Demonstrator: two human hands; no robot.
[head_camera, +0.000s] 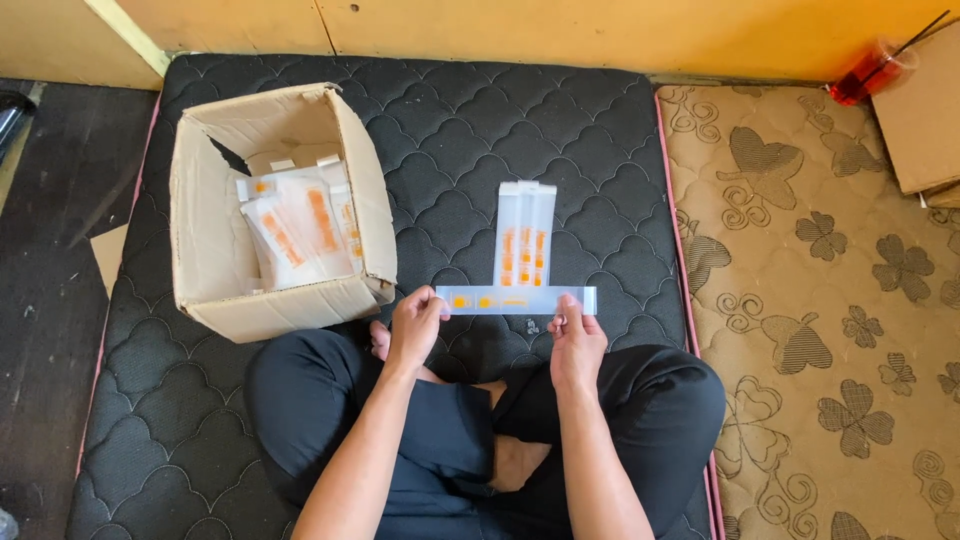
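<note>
Clear packet (515, 299): I pinch its ends, left hand (413, 327) and right hand (575, 340), stretched flat
Stack (525, 233): squared beside the cardboard box (215, 235)

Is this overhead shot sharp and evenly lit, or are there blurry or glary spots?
Head view: even, soft daylight, no hard shadows; the left hand, right hand and the long packet they hold look sharp; the white packets in the cardboard box are slightly washed out.

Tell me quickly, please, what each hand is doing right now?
Left hand: closed on the left end of the sachet.
Right hand: closed on the same sachet near its right end.
</note>
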